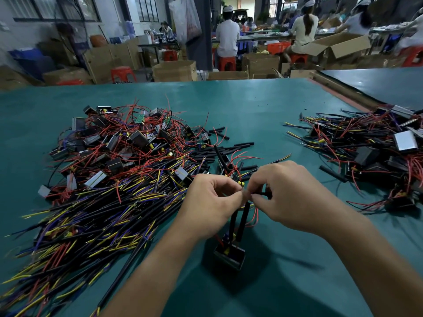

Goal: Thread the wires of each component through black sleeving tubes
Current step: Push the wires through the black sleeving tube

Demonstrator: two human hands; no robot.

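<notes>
A small black box component [230, 256] hangs below my hands, above the green table [251, 106]. Two black sleeving tubes [242, 219] run up from it to my fingers, with red wire beside them. My left hand [209, 202] pinches the top of the wires and tubes. My right hand [288, 197] pinches a short black tube [263, 193] right against the left fingertips. Loose black sleeving tubes [231, 148] lie just beyond my hands.
A large heap of components with red, yellow and black wires [114, 170] fills the left of the table. A second heap [370, 152] lies at the right. Behind the table stand cardboard boxes [175, 70], red stools and seated workers.
</notes>
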